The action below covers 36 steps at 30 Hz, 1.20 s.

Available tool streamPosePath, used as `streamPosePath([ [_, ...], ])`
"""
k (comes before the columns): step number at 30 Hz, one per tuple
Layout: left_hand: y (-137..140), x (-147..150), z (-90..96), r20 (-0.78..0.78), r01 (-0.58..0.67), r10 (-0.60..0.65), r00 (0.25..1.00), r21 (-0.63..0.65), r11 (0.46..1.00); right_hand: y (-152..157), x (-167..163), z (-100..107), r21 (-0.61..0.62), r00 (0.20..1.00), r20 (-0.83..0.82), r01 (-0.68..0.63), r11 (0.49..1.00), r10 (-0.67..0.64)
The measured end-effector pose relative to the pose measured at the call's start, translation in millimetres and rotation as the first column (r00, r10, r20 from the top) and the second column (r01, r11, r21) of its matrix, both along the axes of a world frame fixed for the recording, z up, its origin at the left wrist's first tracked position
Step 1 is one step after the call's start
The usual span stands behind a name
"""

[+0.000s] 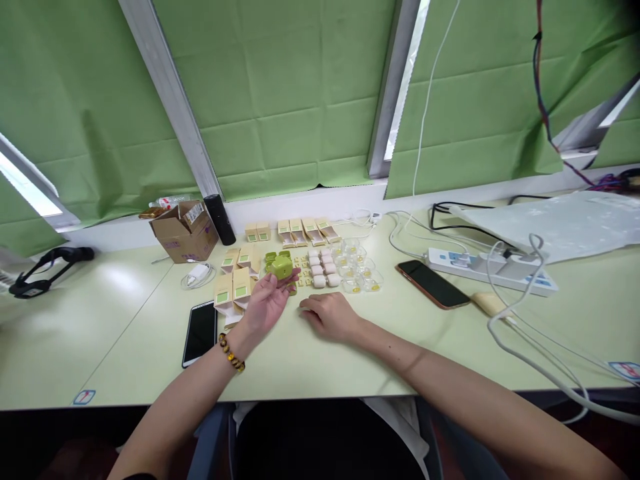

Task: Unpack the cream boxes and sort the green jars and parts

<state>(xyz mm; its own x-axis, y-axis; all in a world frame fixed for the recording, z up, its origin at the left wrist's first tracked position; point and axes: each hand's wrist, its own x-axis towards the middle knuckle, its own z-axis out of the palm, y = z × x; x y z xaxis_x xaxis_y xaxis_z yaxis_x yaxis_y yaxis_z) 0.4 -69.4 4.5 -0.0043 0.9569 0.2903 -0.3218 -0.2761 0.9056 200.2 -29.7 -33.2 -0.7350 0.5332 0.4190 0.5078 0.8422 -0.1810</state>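
- Left hand (266, 303), palm up with a bead bracelet (231, 352) at the wrist, fingers loosely cupped around a small green case (281, 267) resting on the fingertips.
- Right hand (330, 315) flat on the table (350, 363), palm down, fingers relaxed and apart, gripping nothing; just beside the left hand, at its 3 o'clock.
- At 12 o'clock from the right hand, a cluster of small white cases (323, 267) in rows.
- At 1 o'clock from the right hand, clear plastic trays (357, 267) with yellow bits inside.
- At 9 o'clock from the left hand, beige little boxes (235, 283) with green windows; more in a row farther back near the wall.
- At 7 o'clock from the left hand, a black phone (201, 331), screen dark.
- At 3 o'clock from the right hand, well apart, a second phone (433, 285) and beyond it a power strip (493, 267) with white cables.
- At 11 o'clock from the left hand, an open cardboard box (184, 231) and a black cylinder (220, 219).
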Motion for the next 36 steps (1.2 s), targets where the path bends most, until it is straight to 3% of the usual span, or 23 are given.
streamPosePath([
  [3,-4.4,1.5,2.7,0.049,0.062,-0.06,0.997,-0.027,0.998,-0.5,-0.9,0.3,-0.034,0.999,0.03,-0.044,0.998,0.045],
  [7,-7.7,1.9,4.8,0.232,0.143,-0.113,0.966,-0.115,0.983,3.5,3.7,3.9,-0.066,0.995,0.066,-0.068,0.996,0.072],
  [13,-6.8,3.6,8.3,0.429,0.146,-0.056,0.901,-0.182,0.972,4.0,7.7,8.1,-0.115,0.986,0.104,-0.12,0.986,0.132],
  [19,2.5,0.9,0.4,0.38,-0.001,0.106,0.919,-0.267,0.964,3.6,8.2,11.1,-0.12,0.982,0.112,-0.139,0.983,0.153],
  [27,3.6,-4.3,-2.2,0.283,-0.115,0.171,0.944,-0.203,0.972,2.6,8.5,13.0,-0.137,0.981,0.117,-0.139,0.981,0.155],
  [30,6.9,-11.6,2.3,0.155,-0.212,0.241,0.958,-0.184,0.96,2.0,8.7,14.2,-0.142,0.982,0.113,-0.138,0.98,0.154],
  [33,12.4,-26.7,12.2,-0.189,-0.412,0.39,0.901,-0.094,0.906,1.9,9.1,14.2,-0.147,0.982,0.107,-0.137,0.98,0.154],
  [34,13.6,-32.5,16.3,-0.352,-0.468,0.433,0.83,-0.017,0.884,1.9,9.1,13.8,-0.147,0.982,0.107,-0.138,0.979,0.155],
  [35,14.1,-38.0,20.4,-0.525,-0.499,0.465,0.713,0.085,0.862,2.0,9.2,13.4,-0.148,0.982,0.106,-0.139,0.979,0.156],
  [36,14.0,-42.7,24.2,-0.676,-0.51,0.503,0.539,0.214,0.833,2.1,9.2,12.9,-0.147,0.982,0.105,-0.141,0.979,0.157],
])
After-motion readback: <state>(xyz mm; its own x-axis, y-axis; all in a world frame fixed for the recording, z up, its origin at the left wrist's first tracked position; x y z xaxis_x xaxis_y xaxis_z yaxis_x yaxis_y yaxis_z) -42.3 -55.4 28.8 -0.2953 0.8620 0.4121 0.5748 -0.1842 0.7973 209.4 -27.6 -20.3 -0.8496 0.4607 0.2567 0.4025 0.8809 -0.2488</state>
